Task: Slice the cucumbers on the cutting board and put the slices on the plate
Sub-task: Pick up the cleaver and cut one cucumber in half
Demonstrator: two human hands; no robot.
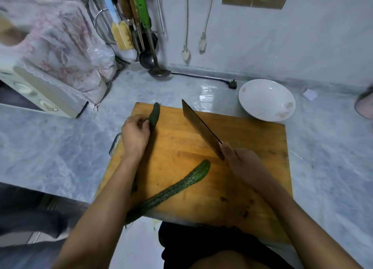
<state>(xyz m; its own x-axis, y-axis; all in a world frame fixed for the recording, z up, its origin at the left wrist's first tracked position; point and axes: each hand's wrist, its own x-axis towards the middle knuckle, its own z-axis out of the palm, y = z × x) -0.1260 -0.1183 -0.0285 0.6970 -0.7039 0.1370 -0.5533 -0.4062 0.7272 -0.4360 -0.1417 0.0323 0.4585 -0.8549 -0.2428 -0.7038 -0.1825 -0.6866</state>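
Left hand (134,136) is down on the far cucumber (153,115), fingers curled around its side and pinning it against the cutting board (242,139). Right hand (239,160) has a full grip on the handle of the cleaver (201,127), and the blade is up off the wood, tilted, its tip pointing away toward the back of the counter (50,147) — no contact with anything yet.

So this looks like the set-up for the very first cut: both cucumbers appear whole, no slices anywhere on the board. The held one runs lengthwise along the board's left edge, dark green and smooth at its tapered far end, most of its length hidden under the hand and forearm. The second cucumber (177,188) lies diagonally across the near half, lighter, bumpy-skinned, with its near end poking off the board's front edge.

The next move, by my reading, calls for swinging the blade left and squaring it across the pinned cucumber, near that free far tip, with the left fingertips tucked back out of the way.

The plate (248,105) waits beyond the board's far right corner — white, nothing in it, close to the board but apart from it.
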